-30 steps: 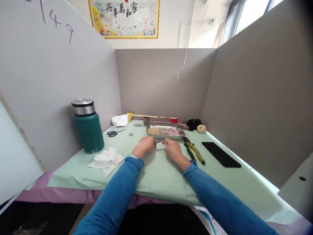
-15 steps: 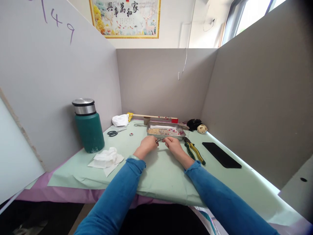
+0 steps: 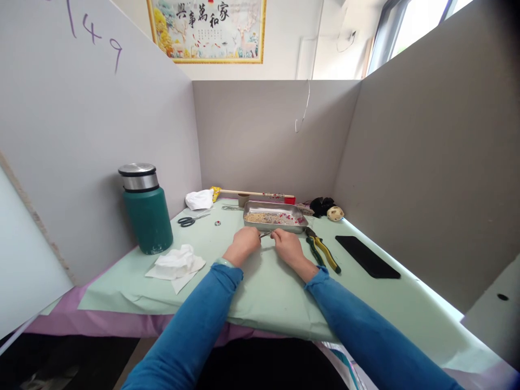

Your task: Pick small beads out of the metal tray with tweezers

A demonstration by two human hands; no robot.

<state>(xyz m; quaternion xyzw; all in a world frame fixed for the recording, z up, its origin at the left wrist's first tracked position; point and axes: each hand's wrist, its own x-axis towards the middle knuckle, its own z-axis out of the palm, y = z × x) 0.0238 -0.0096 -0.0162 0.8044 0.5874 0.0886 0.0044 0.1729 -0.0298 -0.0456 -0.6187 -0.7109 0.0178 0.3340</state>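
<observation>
Both my hands rest on the pale green table cover, just in front of a shallow metal tray (image 3: 274, 208) filled with small beige and red beads. My left hand (image 3: 245, 242) is closed around a thin metal tool (image 3: 265, 234) whose tip points right. My right hand (image 3: 286, 244) is pinched shut at that tip, on something too small to make out. Both arms wear blue sleeves.
A green flask (image 3: 147, 212) with a steel lid stands at the left, with crumpled tissue (image 3: 177, 264) before it. Scissors (image 3: 190, 219) lie behind. Yellow-handled pliers (image 3: 323, 251) and a black phone (image 3: 367, 256) lie to the right. Grey partition walls enclose the table.
Both hands shifted slightly toward the tray and stay closed around the tool; otherwise nothing has moved.
</observation>
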